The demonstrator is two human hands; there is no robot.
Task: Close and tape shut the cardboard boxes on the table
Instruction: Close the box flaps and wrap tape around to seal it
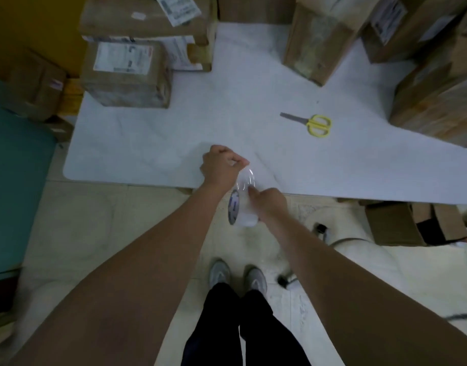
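My left hand (223,166) pinched the tape strip (246,178); my right hand (270,204) gripped the roll (240,211) just below it; the scissors (318,124) lay farther right, nearer that hand.

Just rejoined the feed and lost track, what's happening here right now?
A person stands at the near edge of the white table. The right hand holds a clear tape roll; the left hand pinches its free end, a short strip stretched between them. Cardboard boxes sit along the far sides, none under the hands. Yellow-handled scissors lie on the table.

Single head-worn wide-angle view, steeply down and forward, close over the near edge of the white table (253,101)
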